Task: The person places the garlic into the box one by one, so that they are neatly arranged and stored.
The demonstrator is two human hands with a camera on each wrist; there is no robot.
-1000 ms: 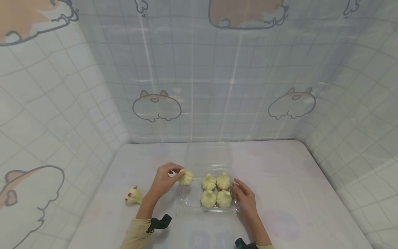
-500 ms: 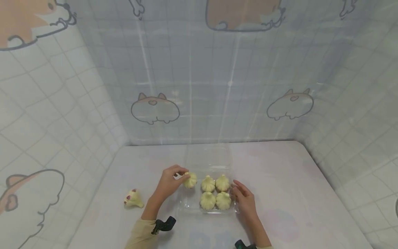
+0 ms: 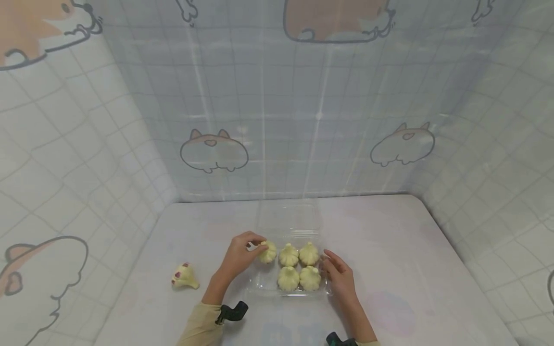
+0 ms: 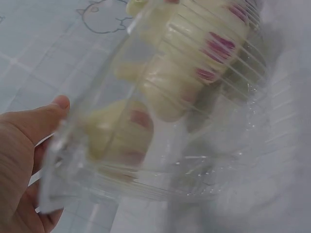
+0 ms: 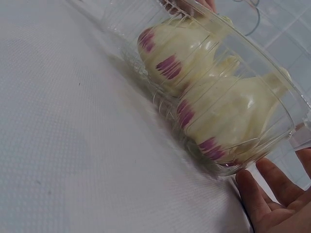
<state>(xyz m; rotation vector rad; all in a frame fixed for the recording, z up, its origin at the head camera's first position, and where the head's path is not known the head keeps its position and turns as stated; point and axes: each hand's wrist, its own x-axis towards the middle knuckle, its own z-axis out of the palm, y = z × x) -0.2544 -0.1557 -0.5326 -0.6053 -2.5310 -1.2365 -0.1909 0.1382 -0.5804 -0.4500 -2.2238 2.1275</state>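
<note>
My left hand [image 3: 241,252] pinches a pale garlic bulb [image 3: 268,252] between thumb and fingertips, over the back left part of a clear plastic clamshell box [image 3: 262,286]. Two rows of garlic bulbs [image 3: 288,278] fill the right side of the box, stems up. Through the clear wall, the left wrist view shows bulbs with purple patches [image 4: 219,47] and my thumb [image 4: 48,116] outside the rim. My right hand [image 3: 342,278] rests against the box's right side, fingers relaxed. In the right wrist view its fingertips [image 5: 250,187] lie right at the box's lower corner.
Another garlic bulb [image 3: 184,276] with purple patches lies on its side on the white table [image 3: 424,269], left of my left forearm. The box's clear lid [image 3: 287,216] is folded back behind it. A tiled, dog-patterned curtain [image 3: 277,120] surrounds the table's back and sides.
My left hand has carried its garlic bulb rightward, from the box's left edge to beside the other bulbs. The right hand has stayed at the box's right side.
</note>
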